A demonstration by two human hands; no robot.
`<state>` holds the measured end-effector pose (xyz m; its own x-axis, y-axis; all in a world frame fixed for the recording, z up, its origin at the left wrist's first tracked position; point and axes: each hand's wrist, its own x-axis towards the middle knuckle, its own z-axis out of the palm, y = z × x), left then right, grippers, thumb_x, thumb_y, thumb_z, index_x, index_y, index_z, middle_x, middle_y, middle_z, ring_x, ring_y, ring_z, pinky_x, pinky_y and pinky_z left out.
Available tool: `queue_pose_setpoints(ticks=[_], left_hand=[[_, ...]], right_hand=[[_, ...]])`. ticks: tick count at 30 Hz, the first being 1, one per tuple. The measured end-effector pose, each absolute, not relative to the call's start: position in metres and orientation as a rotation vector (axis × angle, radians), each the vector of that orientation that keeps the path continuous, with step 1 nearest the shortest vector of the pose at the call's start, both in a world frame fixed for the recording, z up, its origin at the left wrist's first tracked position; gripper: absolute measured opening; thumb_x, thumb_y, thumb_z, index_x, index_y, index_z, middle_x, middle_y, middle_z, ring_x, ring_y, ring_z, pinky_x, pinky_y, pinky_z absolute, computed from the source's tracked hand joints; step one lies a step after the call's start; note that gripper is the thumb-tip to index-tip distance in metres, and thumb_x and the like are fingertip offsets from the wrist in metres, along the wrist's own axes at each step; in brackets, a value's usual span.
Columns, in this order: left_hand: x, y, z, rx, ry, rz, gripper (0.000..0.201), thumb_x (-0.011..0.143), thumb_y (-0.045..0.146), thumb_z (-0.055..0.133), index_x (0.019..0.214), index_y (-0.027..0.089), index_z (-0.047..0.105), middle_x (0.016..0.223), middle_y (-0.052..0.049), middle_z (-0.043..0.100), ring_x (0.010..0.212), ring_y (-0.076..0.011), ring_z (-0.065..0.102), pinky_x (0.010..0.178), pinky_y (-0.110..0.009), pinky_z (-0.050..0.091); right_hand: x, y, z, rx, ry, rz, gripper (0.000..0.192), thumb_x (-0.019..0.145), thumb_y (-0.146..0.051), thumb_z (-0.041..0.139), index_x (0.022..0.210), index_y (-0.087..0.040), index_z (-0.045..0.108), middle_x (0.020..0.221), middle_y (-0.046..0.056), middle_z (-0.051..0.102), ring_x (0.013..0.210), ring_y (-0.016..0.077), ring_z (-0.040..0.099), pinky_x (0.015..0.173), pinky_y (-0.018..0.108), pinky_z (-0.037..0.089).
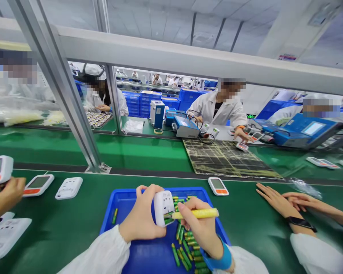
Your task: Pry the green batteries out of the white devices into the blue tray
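Gripping a white device (164,207) above the blue tray (125,201), the left hand (143,220) closed its fingers around it. The right hand (200,228) pinched a yellow stick (198,214) against the device's open back, over loose green batteries (188,247).

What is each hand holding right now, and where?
Left hand grips the white device around its side. Right hand pinches a yellow stick near its tip, at the device's open back.
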<state>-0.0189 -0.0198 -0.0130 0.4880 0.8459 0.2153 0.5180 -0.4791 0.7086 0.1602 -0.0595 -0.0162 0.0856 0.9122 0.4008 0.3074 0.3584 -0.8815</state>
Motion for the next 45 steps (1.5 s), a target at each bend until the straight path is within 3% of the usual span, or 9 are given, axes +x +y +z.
queue_pose_setpoints(ticks=[7,13,18,20,24,29,35,41,45], left_hand=[[-0.014,-0.019,-0.021,2.56,1.081,0.676,0.05,0.051,0.026,0.059,0.099,0.021,0.046,0.095,-0.005,0.054,0.091,-0.0254,0.052,0.098,-0.053,0.019],[-0.003,-0.023,-0.025,2.701,1.111,0.53,0.03,0.054,0.029,0.056,0.08,0.02,0.047,0.088,-0.006,0.054,0.086,-0.0247,0.05,0.095,-0.055,0.019],[-0.005,-0.026,-0.027,2.702,1.036,0.493,0.036,0.049,0.034,0.06,0.079,0.021,0.045,0.088,-0.005,0.053,0.086,-0.0249,0.048,0.096,-0.056,0.017],[-0.009,-0.026,-0.023,2.6,1.098,0.572,0.042,0.044,0.031,0.062,0.08,0.02,0.043,0.09,-0.004,0.052,0.086,-0.024,0.048,0.095,-0.053,0.02],[-0.018,-0.024,-0.014,2.267,1.193,0.663,0.056,0.042,0.024,0.065,0.093,0.021,0.041,0.095,-0.001,0.051,0.089,-0.0221,0.046,0.093,-0.044,0.026],[-0.019,-0.022,-0.01,2.118,1.173,0.633,0.065,0.041,0.019,0.068,0.099,0.023,0.041,0.101,0.0,0.051,0.097,-0.0235,0.042,0.097,-0.042,0.025],[-0.018,-0.023,-0.01,2.181,1.135,0.621,0.064,0.04,0.018,0.066,0.099,0.022,0.041,0.099,0.0,0.05,0.094,-0.0227,0.044,0.098,-0.043,0.022],[-0.017,-0.021,-0.013,2.344,1.138,0.613,0.052,0.04,0.019,0.062,0.087,0.021,0.041,0.091,0.001,0.048,0.083,-0.0199,0.046,0.094,-0.046,0.024],[-0.024,-0.019,-0.008,2.092,1.256,0.648,0.06,0.038,0.018,0.068,0.092,0.022,0.04,0.092,0.0,0.048,0.09,-0.023,0.043,0.087,-0.041,0.036]], right_hand=[[0.145,-0.07,-0.012,-1.103,-2.056,0.053,0.031,0.083,-0.011,0.046,0.055,-0.022,0.037,0.046,-0.003,0.046,0.04,0.0108,0.042,0.046,0.027,0.025],[0.132,-0.074,-0.017,-1.217,-2.162,-0.206,0.023,0.08,-0.011,0.042,0.06,-0.02,0.047,0.048,0.001,0.054,0.043,0.015,0.05,0.048,0.031,0.023],[0.13,-0.071,-0.027,-1.261,-2.254,-0.37,0.014,0.071,-0.01,0.045,0.064,-0.017,0.054,0.048,0.006,0.057,0.04,0.0167,0.05,0.046,0.032,0.017],[0.136,-0.066,-0.026,-1.258,-2.176,-0.269,0.017,0.074,-0.011,0.044,0.062,-0.019,0.052,0.046,0.004,0.056,0.039,0.0153,0.048,0.045,0.031,0.018],[0.152,-0.06,-0.017,-1.276,-1.567,0.37,0.034,0.085,-0.025,0.047,0.052,-0.022,0.038,0.041,-0.003,0.046,0.037,0.0117,0.044,0.041,0.025,0.028],[0.157,-0.061,-0.015,-1.159,-1.074,0.859,0.04,0.078,-0.043,0.061,0.051,-0.023,0.039,0.036,-0.005,0.045,0.028,0.0098,0.037,0.03,0.022,0.028],[0.152,-0.065,-0.022,-1.15,-1.302,0.818,0.04,0.084,-0.038,0.055,0.05,-0.022,0.042,0.039,-0.004,0.047,0.033,0.0107,0.044,0.036,0.023,0.034],[0.15,-0.066,-0.017,-1.169,-1.824,0.22,0.032,0.081,-0.016,0.047,0.051,-0.021,0.037,0.044,-0.004,0.041,0.04,0.0096,0.037,0.046,0.026,0.026],[0.159,-0.054,-0.023,-1.307,-1.665,0.407,0.029,0.078,-0.019,0.049,0.052,-0.022,0.035,0.043,-0.005,0.038,0.038,0.0096,0.036,0.043,0.024,0.026]])
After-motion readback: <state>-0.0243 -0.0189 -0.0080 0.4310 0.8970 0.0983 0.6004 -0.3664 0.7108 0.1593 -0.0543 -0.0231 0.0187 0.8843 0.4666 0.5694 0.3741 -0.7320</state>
